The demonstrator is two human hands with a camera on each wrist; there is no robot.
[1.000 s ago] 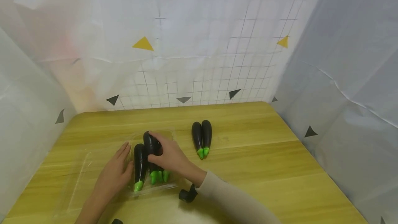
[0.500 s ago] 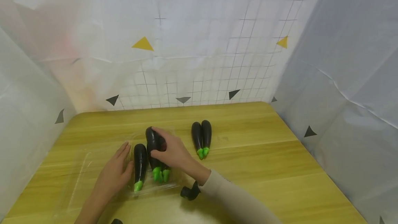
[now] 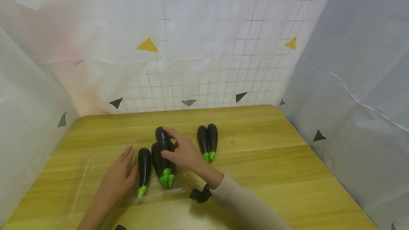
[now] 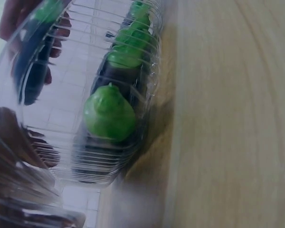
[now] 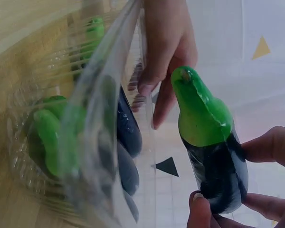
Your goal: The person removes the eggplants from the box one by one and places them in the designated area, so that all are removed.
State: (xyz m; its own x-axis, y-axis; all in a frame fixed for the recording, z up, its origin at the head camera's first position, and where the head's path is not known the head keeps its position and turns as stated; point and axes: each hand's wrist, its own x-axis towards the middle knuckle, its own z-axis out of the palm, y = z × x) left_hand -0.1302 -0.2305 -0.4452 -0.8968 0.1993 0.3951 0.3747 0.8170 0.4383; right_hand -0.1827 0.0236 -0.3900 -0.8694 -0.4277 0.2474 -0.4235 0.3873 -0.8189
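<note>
My right hand (image 3: 185,153) grips a dark plump eggplant (image 3: 162,137) with a green stem end, raised over the clear plastic container (image 3: 169,192). In the right wrist view, thumb and fingers pinch this eggplant (image 5: 211,164) around its dark body, apart from the container wall. Inside the container, one eggplant (image 3: 144,166) lies at the left and another (image 3: 156,157) sits partly below the held one; more green ends show in the left wrist view. My left hand (image 3: 117,178) rests at the container's left edge, its fingers extended, near the left eggplant.
Two eggplants (image 3: 207,141) lie side by side on the wooden table (image 3: 255,162), right of the container. The clear lid (image 3: 80,184) spreads out to the left under my left arm. White sheeting (image 3: 204,45) encloses the back and sides.
My right hand has moved right and slightly up with the eggplant, uncovering another one beneath it in the container. The left hand has stayed in place.
</note>
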